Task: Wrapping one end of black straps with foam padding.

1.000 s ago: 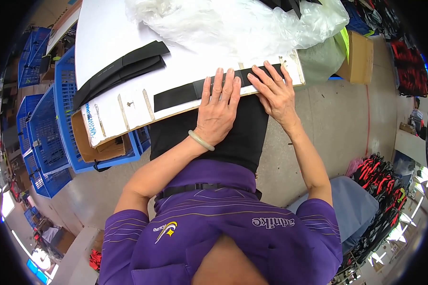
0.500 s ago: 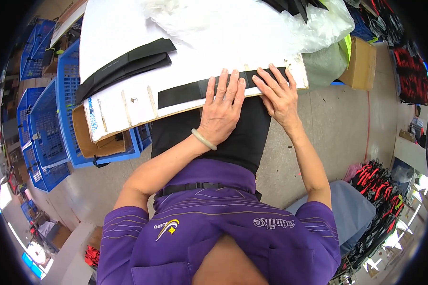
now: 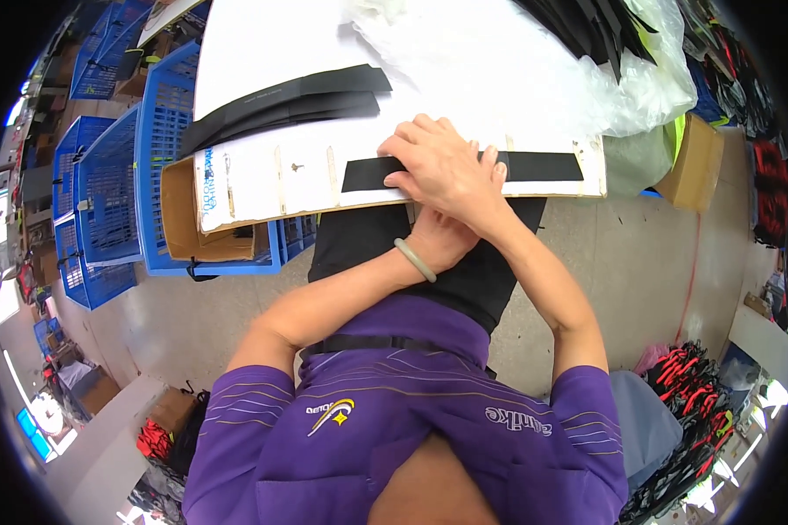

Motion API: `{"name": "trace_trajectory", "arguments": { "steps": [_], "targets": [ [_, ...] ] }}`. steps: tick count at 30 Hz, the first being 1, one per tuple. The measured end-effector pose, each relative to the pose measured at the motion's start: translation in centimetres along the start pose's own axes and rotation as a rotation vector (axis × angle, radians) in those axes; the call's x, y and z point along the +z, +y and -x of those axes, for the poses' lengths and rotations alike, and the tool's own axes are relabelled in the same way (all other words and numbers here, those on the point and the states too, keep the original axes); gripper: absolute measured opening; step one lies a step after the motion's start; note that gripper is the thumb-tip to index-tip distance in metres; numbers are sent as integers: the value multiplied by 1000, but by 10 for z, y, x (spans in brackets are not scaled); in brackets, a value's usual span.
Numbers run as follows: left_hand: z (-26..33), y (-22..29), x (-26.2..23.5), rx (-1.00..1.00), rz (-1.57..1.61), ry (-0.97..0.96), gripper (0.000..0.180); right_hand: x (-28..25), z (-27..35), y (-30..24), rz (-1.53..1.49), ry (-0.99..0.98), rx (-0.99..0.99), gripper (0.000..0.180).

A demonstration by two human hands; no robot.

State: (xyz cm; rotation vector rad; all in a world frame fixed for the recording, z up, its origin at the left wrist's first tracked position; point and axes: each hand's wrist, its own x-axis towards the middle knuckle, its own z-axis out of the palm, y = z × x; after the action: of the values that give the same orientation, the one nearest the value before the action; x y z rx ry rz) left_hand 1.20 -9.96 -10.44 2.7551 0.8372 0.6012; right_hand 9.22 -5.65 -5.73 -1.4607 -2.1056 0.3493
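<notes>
Leftmost, blue crates (image 3: 105, 206) stood beside the bench (image 3: 263, 188), and a brown cardboard box (image 3: 179, 210) sat in the one nearest it. Next, a bundle of black strips (image 3: 289, 101) lay slantwise on the white top, its left end reaching the edge. Further right, a single black strip (image 3: 547, 166) lay flat along the near edge, its middle hidden by the hands. The right hand (image 3: 442, 171), fingers stretched forward, crossed over the left hand (image 3: 446, 241); the left's fingertips showed on the strip, but its covered part left its grip impossible to tell. Beyond, crumpled clear plastic (image 3: 648, 105) lay below more black strips (image 3: 578, 26), and a carton (image 3: 692, 162) stood past the bench's right end.
</notes>
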Motion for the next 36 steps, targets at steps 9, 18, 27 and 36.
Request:
{"name": "trace_trajectory", "arguments": {
  "steps": [9, 18, 27, 36],
  "targets": [
    [0, -6, 0, 79, -117, -4, 54, 22, -22, -1, -219, -93, 233, 17],
    [-2, -5, -3, 110, -163, -18, 57, 25, -19, -4, -354, 48, 304, 19],
    [-3, -4, -4, 127, -201, -2, 59, 26, -18, -4, -342, 56, 306, 18],
    [0, -9, 5, 108, -4, 22, 59, 22, -20, -6, -280, -55, 295, 18]
  ]
}}
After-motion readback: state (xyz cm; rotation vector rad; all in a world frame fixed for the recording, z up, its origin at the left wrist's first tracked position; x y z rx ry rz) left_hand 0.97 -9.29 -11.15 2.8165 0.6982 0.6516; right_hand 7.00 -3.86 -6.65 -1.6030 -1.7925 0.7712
